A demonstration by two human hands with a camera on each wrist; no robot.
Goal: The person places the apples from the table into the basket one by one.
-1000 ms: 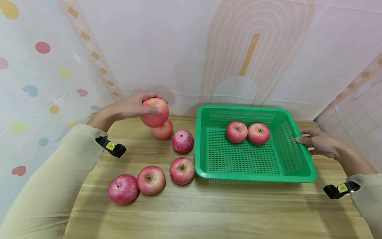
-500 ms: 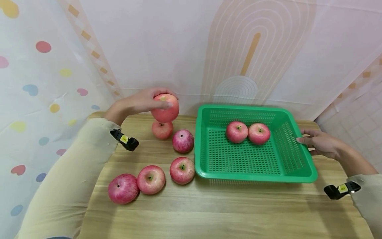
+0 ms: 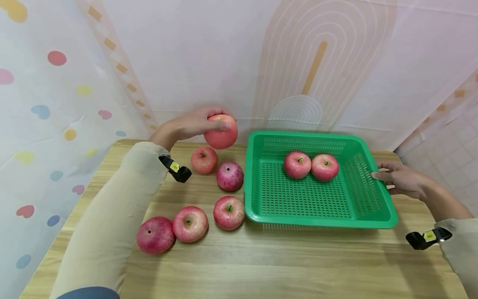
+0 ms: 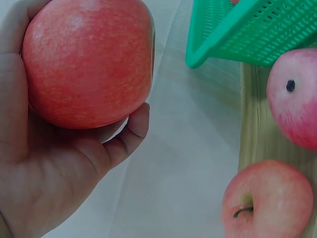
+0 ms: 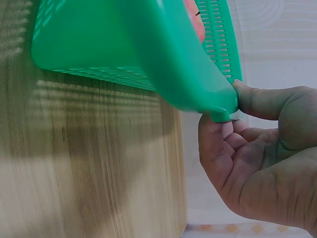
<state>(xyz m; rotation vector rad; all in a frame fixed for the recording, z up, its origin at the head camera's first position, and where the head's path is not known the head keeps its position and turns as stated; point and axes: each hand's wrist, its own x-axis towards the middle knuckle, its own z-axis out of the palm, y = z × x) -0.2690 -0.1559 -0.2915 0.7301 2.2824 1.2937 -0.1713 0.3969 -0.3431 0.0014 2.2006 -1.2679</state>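
Pale printed cloth hangs along the far side of a wood-grain desk. From the head view, the left hand holds a red apple off the desk, left of a green basket; this apple is nearly round, a paler end facing up. The basket's long axis runs left to right and its mouth faces up; inside, in the far half, two apples sit side by side, stems up. Left of it, five loose apples lie on the desk, three showing stems, two a dark spot. The right hand grips the basket's right rim.

From the left wrist view, fingers and thumb curl round the red apple, its flattened end towards the desk.

From the right wrist view, thumb and fingers pinch the basket's rim; part of one apple shows inside.
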